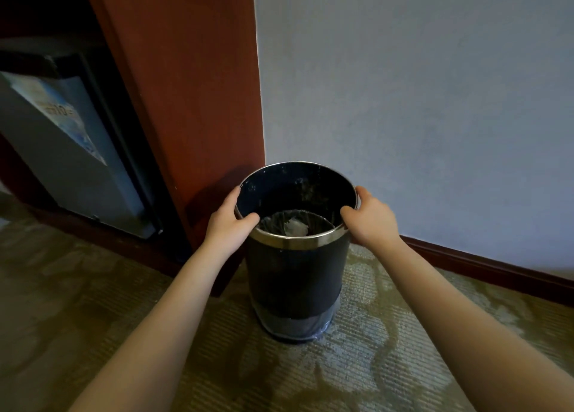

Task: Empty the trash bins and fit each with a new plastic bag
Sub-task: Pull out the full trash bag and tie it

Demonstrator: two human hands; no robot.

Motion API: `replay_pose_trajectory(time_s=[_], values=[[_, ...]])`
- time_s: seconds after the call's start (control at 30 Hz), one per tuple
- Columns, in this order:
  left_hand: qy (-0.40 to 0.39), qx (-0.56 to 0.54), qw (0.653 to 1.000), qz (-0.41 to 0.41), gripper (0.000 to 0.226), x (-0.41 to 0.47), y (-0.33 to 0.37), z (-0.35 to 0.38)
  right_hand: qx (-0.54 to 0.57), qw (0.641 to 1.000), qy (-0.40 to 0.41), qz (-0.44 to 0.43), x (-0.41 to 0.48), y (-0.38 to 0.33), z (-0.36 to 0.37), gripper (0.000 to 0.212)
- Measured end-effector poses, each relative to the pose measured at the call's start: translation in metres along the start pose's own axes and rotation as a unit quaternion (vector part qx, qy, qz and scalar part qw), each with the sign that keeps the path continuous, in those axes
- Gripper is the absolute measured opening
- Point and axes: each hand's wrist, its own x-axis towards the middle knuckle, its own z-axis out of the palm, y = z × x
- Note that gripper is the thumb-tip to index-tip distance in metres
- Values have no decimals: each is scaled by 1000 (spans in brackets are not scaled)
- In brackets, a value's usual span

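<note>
Low against the pale wall (435,100), on patterned carpet (388,365) and just beside a reddish wooden panel (192,85) with a small fridge (71,163) to its left, the black trash bin (295,278) stands upright. The left hand (228,222) and right hand (371,217) grip opposite sides of its metal rim, thumbs curled inside. A clear plastic bag (273,222) lines it, holding crumpled white paper (296,226).

Just two bare arms here, honestly. The left forearm (174,312) and right forearm (450,306) are both uncovered all the way to the bottom edge of the shot, smooth and fairly slim. The left hand (230,225) and right hand (371,222) are bare too, with shortish rounded fingers. The nails are too blurry to make out.
</note>
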Motion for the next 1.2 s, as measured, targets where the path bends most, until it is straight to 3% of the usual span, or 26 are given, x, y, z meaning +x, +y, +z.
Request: replay_pose_trajectory(time_s=[0.23,0.4,0.6,0.9,1.2], values=[[27,-38,994,96,59,-7,51,-22,4,997,73,-10,-6,-33,-43,38],[45,-42,991,119,88,-8,82,-37,16,991,129,-12,-13,-54,-74,39],[55,-11,983,177,89,-11,114,-37,45,978,203,-35,-11,-55,-106,40],[9,37,970,242,72,1,180,34,98,957,271,30,8,13,-151,52],[-90,64,975,192,72,3,209,149,90,949,277,124,9,110,-190,48]])
